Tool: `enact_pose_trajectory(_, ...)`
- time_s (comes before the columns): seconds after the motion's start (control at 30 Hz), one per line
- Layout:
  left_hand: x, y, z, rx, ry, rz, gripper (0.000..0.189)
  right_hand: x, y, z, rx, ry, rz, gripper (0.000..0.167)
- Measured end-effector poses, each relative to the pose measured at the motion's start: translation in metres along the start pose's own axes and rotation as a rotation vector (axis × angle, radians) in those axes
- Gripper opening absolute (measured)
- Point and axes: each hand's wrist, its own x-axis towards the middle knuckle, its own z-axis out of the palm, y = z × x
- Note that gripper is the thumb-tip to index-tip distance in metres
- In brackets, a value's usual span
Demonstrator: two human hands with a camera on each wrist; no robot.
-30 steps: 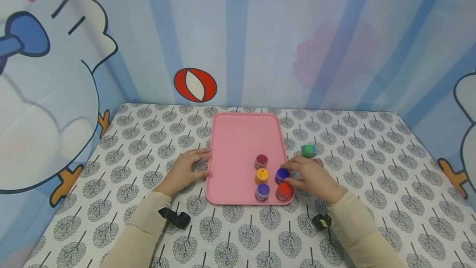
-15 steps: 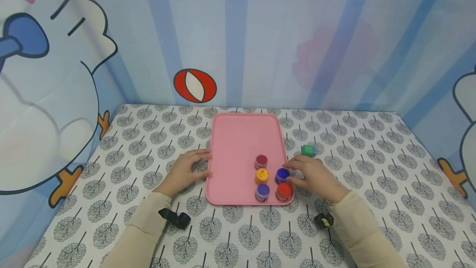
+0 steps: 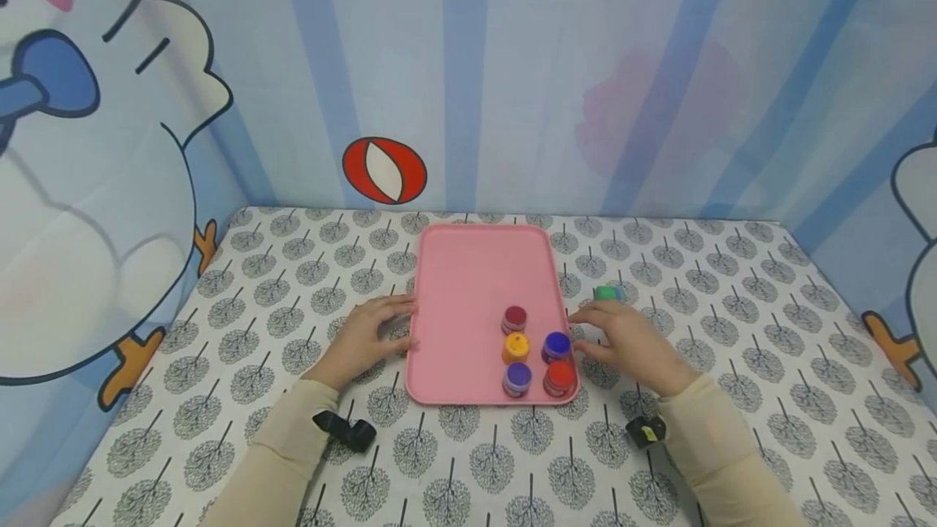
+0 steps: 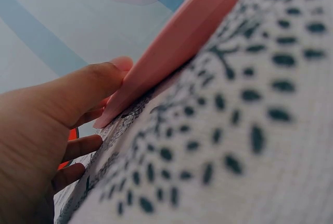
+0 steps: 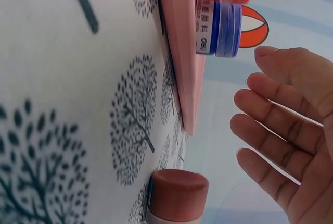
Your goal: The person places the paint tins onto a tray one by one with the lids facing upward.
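Note:
On the right half of a pink tray (image 3: pixel 468 283) stand several small paint jars: a dark red jar (image 3: pixel 515 319), a yellow jar (image 3: pixel 516 346), a purple jar (image 3: pixel 516 378), a blue jar (image 3: pixel 556 346) and a red jar (image 3: pixel 560 378). My right hand (image 3: pixel 633 344) hovers just right of the blue jar, fingers loosely spread and holding nothing. In the right wrist view a gap shows between its fingers and the blue jar's lid. My left hand (image 3: pixel 362 340) rests against the tray's left edge, with the thumb (image 4: pixel 117 67) touching the rim.
Beyond my right hand a green-lidded jar (image 3: pixel 607 293) lies on the tree-patterned cloth (image 3: pixel 468 462). A brown-lidded jar (image 5: pixel 178 195) stands on the cloth beside the tray in the right wrist view; my hand hides it from the head view. A printed curtain (image 3: pixel 527 88) hangs behind the table.
My right hand has let go of the blue jar and drawn back to the right, off the tray. The blue jar stays beside the red one. My left hand has not moved.

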Motion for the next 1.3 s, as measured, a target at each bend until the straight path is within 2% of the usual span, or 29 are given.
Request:
enact_pose_trajectory(0.2,0.0,0.0,0.001,-0.001,-0.003,-0.005,0.056,-0.001,0.007,-0.002,-0.009,0.034,0.005,0.036)
enact_pose_trajectory(0.53,0.0,-0.003,0.002,-0.009,0.007,0.006,0.056,-0.003,0.015,-0.006,0.041,0.004,0.083,0.038)
enact_pose_trajectory(0.83,0.0,-0.002,0.001,-0.016,0.006,0.01,0.055,-0.005,0.024,-0.007,0.025,0.033,0.07,0.035)
enact_pose_trajectory(1.3,0.0,-0.003,0.001,-0.03,-0.004,-0.005,0.056,-0.012,0.032,-0.018,0.052,-0.03,0.131,0.038)
